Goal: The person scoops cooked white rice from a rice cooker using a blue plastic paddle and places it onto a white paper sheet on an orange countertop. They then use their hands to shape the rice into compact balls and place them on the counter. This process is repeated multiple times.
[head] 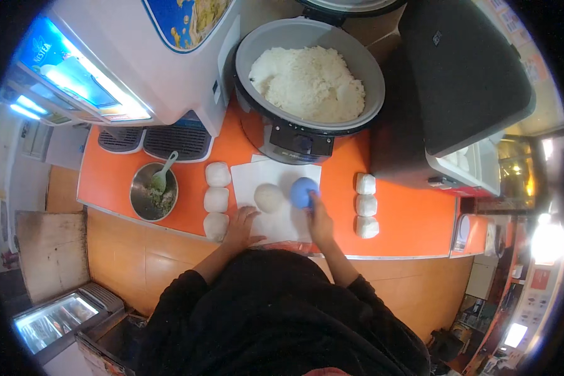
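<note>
Flat on the left edge of a white paper sheet (277, 225) rests my left hand (240, 229), its fingers apart and nothing held. A round mound of rice (269, 198) lies on the sheet beyond those fingertips. My right hand (320, 223) grips a blue round-headed scoop (303, 192), whose head is over the sheet just right of the mound. The scoop's handle is mostly hidden in my fingers. Close by on the left, three white-wrapped rounds (216, 200) form a column, the nearest one beside my left hand. Three smaller white-wrapped pieces (366, 205) line up on the right.
Behind the sheet stands a rice cooker (305, 155) full of white rice (310, 84). A steel bowl (136, 199) holds a green mixture and a pale spoon (168, 169). A drink dispenser (178, 75) fills the back left; a black lidded box (470, 84) stands back right on the orange counter (413, 221).
</note>
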{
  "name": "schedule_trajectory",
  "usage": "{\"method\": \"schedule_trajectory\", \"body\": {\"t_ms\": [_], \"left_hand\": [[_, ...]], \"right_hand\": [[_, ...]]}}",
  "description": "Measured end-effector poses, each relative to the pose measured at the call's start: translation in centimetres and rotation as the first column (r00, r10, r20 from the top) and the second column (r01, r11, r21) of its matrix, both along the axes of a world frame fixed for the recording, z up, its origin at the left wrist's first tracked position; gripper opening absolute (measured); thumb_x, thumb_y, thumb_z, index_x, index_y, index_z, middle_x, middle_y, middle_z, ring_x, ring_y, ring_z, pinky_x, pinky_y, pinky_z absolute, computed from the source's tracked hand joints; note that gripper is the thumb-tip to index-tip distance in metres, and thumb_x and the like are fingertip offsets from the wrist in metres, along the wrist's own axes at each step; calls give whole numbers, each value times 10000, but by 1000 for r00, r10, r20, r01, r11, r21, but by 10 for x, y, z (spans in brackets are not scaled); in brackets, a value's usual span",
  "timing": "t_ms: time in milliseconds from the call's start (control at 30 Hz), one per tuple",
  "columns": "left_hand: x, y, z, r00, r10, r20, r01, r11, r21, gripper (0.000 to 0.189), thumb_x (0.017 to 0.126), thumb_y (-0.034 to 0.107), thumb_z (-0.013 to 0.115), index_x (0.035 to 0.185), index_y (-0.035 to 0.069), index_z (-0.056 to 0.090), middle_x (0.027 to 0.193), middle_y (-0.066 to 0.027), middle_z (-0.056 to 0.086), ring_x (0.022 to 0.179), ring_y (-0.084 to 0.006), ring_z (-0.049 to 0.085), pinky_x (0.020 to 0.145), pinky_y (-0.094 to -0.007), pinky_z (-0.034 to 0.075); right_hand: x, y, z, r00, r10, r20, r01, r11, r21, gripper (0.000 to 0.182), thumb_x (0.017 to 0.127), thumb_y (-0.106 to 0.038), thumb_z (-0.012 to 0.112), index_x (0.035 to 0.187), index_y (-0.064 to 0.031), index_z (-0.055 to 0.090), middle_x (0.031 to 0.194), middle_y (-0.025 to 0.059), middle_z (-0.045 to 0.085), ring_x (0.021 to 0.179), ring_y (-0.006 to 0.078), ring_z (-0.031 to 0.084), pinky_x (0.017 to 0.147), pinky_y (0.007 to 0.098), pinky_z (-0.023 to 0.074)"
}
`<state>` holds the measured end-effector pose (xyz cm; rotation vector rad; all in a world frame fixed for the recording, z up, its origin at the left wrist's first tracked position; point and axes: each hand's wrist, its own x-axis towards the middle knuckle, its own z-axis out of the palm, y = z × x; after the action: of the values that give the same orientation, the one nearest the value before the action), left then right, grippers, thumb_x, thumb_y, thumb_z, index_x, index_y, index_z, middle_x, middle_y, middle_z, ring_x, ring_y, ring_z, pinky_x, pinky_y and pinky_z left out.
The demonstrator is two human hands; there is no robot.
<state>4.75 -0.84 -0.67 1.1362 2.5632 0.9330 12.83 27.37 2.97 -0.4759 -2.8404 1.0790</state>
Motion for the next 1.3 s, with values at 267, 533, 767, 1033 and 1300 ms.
{"method": "schedule_trajectory", "body": {"t_ms": [267, 533, 767, 1033, 1300], "left_hand": [[-2, 1, -3, 992, -125, -24, 126, 991, 33, 207, 820, 229, 745, 997, 126, 721, 1270, -58, 616, 1265, -334, 507, 1057, -474, 425], [-15, 9, 6, 975, -5, 223, 8, 1000, -13, 143, 890, 222, 686, 930, 92, 730, 1179, -54, 711, 1224, -290, 574, 1035, -419, 460], [-24, 7, 11, 974, -105, 199, 116, 992, -41, 151, 881, 233, 681, 895, 97, 746, 1152, -30, 721, 1206, -293, 585, 1044, -414, 445], [-24, 9, 9, 981, -113, 155, 121, 992, -46, 152, 879, 249, 706, 877, 99, 736, 1139, -27, 721, 1175, -281, 598, 1051, -407, 432], [-7, 27, 55, 991, 19, 135, -24, 999, 31, 221, 906, 249, 657, 1017, 71, 727, 1088, -114, 725, 1005, -305, 671, 900, -428, 519]], "right_hand": [[6, 59, -10, 963, -160, 215, 128, 980, 152, 643, 938, -152, 575, 1532, -195, 335, 1276, 258, 533, 1042, 472, 596, 867, 520, 500], [-14, 24, 46, 882, 462, -95, -429, 870, 245, 499, 800, -408, 772, 1205, -134, 672, 1263, 148, 590, 1188, 333, 522, 1022, 470, 412], [-31, 37, 22, 829, 553, 82, -527, 822, -217, 231, 866, -295, 736, 959, -86, 767, 982, 87, 714, 996, 281, 654, 915, 399, 500], [-27, 33, 29, 771, 619, 150, -602, 785, -145, 224, 884, -298, 712, 947, -89, 762, 957, 73, 715, 976, 284, 654, 901, 408, 500], [-26, 24, 25, 829, 542, 135, -555, 826, 93, 186, 904, -279, 665, 904, -116, 753, 951, 45, 719, 959, 266, 659, 865, 411, 520]]}}
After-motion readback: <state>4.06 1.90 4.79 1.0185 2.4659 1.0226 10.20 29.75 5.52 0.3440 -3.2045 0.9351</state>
